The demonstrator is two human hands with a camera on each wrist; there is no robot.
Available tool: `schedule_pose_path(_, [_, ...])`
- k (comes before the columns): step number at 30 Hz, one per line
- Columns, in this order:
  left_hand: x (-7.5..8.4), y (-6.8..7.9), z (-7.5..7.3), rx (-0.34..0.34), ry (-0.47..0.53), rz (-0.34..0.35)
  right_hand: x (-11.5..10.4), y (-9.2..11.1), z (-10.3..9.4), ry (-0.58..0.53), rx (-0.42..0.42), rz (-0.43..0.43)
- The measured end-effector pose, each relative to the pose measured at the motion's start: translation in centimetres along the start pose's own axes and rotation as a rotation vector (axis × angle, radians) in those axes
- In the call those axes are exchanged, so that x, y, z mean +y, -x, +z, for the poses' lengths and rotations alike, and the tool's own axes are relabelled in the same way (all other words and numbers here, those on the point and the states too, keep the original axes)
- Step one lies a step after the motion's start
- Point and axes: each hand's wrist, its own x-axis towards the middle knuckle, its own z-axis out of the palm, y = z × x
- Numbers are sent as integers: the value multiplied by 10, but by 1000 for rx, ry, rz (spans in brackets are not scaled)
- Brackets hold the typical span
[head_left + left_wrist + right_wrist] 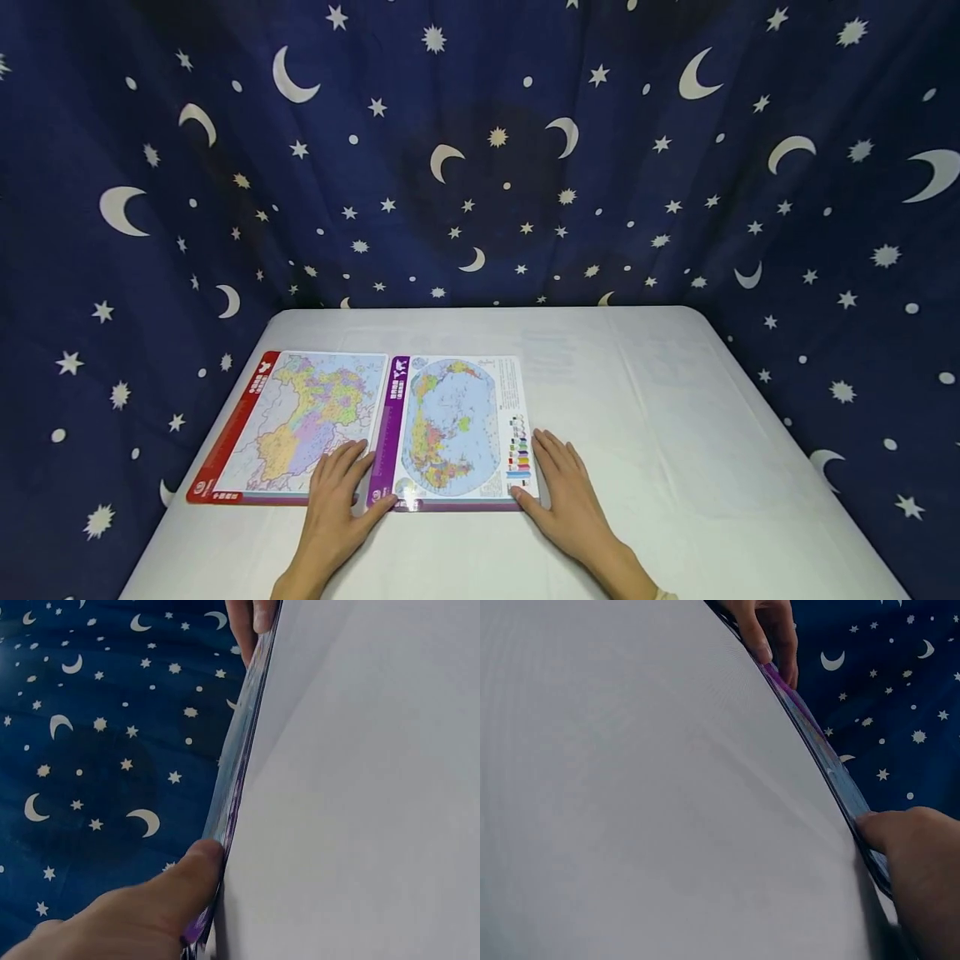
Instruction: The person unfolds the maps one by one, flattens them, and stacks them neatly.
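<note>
A world map board (450, 425) with a purple left border lies on the white table, turned sideways. Left of it, close alongside, lies a China map board (315, 417) with a red border. My left hand (333, 504) rests where the two boards meet, its thumb at the world map's near left corner and its fingers over the red-bordered board's right edge. At the world map's right edge, my right hand (573, 500) lies with fingers extended along the side and thumb on the near right corner. Both wrist views show the thumbs touching the board's near edge.
The white table (675, 417) extends to the right of the boards and behind them. A dark blue curtain (495, 167) with moons and stars hangs at the back and along both sides.
</note>
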Motion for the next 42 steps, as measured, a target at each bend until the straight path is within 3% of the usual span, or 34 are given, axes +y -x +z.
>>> schedule_pose_path(4, [6,-3,2,39,76,3,-3,0,0,-53,34,13])
schedule_pose_path(9, [9,-2,0,53,75,-51,-4,-3,2,-146,85,43])
schedule_pose_path(18, [14,-3,3,77,86,-123,-4,2,0,-348,31,76])
schedule_pose_path(33, [15,-4,3,50,67,-172,-1,0,-3,-420,51,-2])
schedule_pose_path(42, [14,-6,1,58,79,-174,-1,-1,-5,-469,32,83])
